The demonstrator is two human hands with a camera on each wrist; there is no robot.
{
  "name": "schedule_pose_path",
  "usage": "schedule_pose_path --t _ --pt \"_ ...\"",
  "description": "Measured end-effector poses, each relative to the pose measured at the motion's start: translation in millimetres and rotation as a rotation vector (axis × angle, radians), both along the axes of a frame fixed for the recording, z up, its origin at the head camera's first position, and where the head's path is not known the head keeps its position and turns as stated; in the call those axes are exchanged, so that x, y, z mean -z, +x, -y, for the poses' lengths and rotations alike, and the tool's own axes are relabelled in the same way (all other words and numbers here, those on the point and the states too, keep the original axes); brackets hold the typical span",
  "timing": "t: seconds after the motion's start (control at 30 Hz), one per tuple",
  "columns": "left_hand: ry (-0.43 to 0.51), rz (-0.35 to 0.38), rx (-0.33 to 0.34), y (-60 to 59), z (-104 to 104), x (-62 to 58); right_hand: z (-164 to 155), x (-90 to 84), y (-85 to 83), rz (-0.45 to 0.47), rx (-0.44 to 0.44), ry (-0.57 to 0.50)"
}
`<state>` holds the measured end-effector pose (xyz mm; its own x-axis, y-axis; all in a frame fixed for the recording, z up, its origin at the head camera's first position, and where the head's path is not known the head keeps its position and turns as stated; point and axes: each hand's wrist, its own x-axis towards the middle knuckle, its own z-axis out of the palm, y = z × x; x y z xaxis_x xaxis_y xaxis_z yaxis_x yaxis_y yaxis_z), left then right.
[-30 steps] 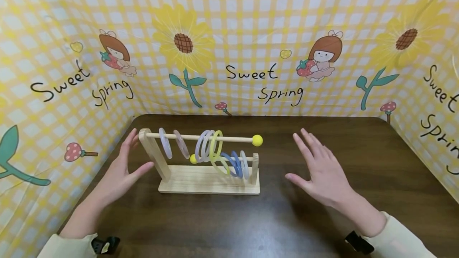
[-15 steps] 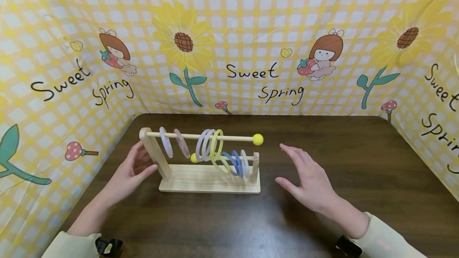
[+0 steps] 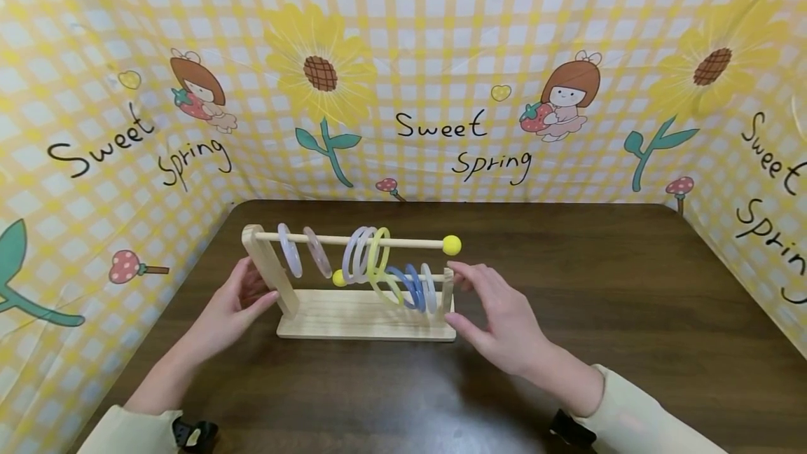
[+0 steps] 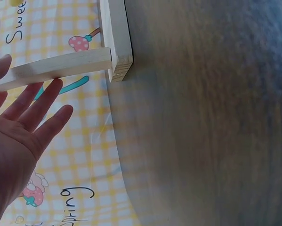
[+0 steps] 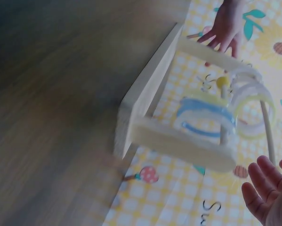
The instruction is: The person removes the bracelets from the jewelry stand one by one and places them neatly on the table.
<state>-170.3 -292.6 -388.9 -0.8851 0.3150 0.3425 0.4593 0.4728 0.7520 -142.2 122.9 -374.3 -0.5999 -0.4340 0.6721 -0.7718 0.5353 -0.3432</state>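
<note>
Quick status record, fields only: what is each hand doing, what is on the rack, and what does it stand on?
left hand: open, fingers straight, at the tall post of the wooden rack
right hand: open, fingertips at the short post
upper rod: two pale rings, then a cluster of pale and yellow rings, yellow ball at its free end
lower rod: blue and pale rings
surface: dark wooden table
backdrop: yellow checked cloth
</note>
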Motion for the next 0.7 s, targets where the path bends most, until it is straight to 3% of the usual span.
schedule_pose_path --t 0.43,0.7 --pt "-0.070 -0.071 -0.007 -7.1 -2.0 3.4 51.4 -7.8 -5.7 0.051 -0.120 -0.096" --pt "-0.074 -0.093 0.011 -7.1 -1.0 6.2 68.3 -11.5 -12.6 0.103 -0.093 -0.148"
